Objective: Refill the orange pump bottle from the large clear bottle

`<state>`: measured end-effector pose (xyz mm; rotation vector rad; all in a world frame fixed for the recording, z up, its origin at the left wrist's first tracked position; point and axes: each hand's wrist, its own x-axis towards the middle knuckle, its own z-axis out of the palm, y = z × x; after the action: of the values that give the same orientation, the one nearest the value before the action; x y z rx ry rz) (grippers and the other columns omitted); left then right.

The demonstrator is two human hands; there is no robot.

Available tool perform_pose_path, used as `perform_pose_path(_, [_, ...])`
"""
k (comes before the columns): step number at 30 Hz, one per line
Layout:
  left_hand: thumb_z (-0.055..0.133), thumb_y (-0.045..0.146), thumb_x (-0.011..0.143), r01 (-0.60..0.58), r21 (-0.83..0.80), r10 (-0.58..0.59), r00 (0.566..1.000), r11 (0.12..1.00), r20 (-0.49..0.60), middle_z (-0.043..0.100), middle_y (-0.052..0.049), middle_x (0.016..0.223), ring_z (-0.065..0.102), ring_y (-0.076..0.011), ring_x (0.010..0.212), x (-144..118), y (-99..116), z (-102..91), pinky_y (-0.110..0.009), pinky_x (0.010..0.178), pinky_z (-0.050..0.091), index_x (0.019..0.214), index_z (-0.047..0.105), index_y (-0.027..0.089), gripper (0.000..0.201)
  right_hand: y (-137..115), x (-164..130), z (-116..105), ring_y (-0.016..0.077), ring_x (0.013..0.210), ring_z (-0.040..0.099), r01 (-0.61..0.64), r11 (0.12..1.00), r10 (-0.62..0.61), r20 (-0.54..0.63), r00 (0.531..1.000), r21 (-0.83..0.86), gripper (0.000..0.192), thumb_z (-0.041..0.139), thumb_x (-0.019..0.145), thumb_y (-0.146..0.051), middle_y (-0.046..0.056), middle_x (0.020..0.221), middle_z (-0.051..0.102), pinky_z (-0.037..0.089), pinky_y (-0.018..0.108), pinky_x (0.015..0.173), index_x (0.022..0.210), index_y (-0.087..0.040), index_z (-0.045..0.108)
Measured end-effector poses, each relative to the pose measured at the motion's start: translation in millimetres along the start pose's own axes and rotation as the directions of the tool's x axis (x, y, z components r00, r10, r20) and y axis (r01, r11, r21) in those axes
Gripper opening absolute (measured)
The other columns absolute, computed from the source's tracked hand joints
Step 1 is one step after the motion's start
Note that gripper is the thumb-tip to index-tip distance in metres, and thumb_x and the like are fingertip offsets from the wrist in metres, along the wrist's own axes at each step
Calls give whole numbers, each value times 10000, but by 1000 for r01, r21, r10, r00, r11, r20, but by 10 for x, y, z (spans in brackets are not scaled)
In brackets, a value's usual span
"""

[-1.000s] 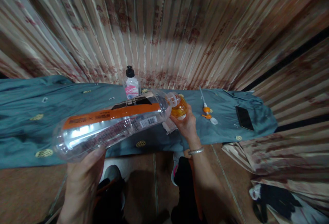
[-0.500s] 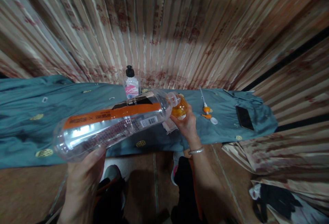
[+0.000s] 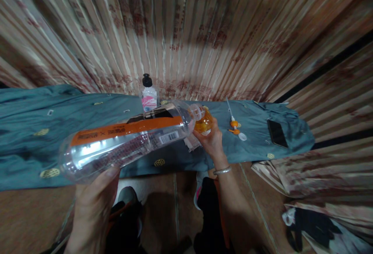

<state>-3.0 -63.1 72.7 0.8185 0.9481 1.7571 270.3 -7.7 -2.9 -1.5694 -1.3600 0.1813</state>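
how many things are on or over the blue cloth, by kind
bottles: 3 – big clear bottle in left hand, orange bottle in right hand, small bottle
pump tops: 1 – pump
phones: 1 – phone
total: 5

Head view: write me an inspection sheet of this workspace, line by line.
Surface: table under a teal cloth with small yellow motifs.
Job's things: large clear bottle with an orange label, tipped on its side, mouth against a small orange bottle.
Clutter: clear bottle with a black cap and pink label upright at the back; pump nozzle lying on the cloth; dark phone flat near the right end.
Grippers: left hand supports the large bottle's base; right hand grips the small orange bottle.
Cables: nothing seen.
Surroundings: striped curtain behind; brown floor below.
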Motion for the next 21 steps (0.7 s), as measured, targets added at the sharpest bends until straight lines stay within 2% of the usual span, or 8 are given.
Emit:
perform_pose_path(11, [886,257,577,27,29,-26,999,999,-20,750,58,1157,611,-258,1255,-15,14,7,-360,1026,556,1305,607,425,797,-6,6,-14,310,1059,721,17,1000,-16,5,1000,-24,703,837,682,-436,136,1184,726,596,446,888,1264,-192,530])
perform_pose_path(16, [880,278,591,2,38,-2,1000,999,-4,754,55,1149,605,-269,1260,-21,47,39,-394,1045,544,1302,608,421,775,-8,-1,-10,312,1069,718,6,1000,-5,3,1000,-25,709,834,683,-447,138,1195,722,592,440,888,1269,-189,531])
perform_pose_path(21, [870,221,584,-6,7,6,1000,1000,4,758,52,1142,615,-273,1247,-14,37,26,-401,1038,550,1293,616,425,780,-2,-5,-7,316,1060,719,1,1000,-1,7,1000,-22,725,830,685,-472,136,1182,728,588,455,889,1281,-193,526])
